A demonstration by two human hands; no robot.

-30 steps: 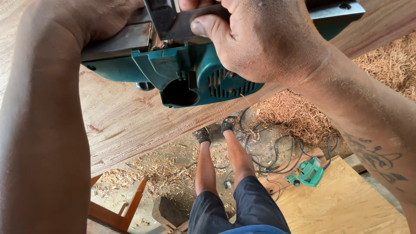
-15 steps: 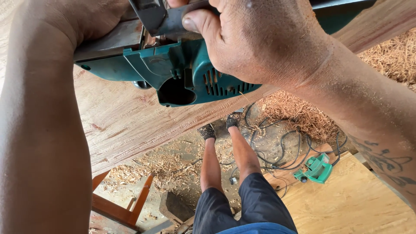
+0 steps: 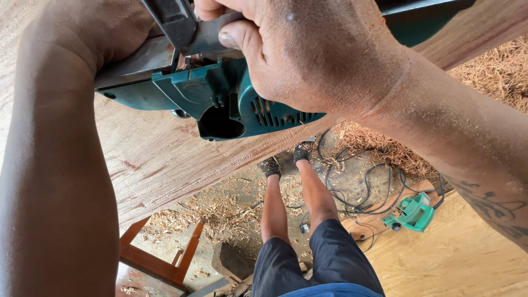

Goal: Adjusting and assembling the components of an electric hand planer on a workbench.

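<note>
Electric planer (image 3: 231,104) sits on the wooden plank (image 3: 159,159), which runs across the view from lower left to upper right. Right hand (image 3: 324,55) on top of the planer, at its handle; left hand (image 3: 104,27) at the planer's left end. Below the plank: the person's legs (image 3: 297,220), with wood shavings (image 3: 220,209) left of them, tangled cables (image 3: 363,181) right, a second power tool (image 3: 412,212) further right on a board (image 3: 451,258). Wooden trestle (image 3: 159,258) at lower left.
</note>
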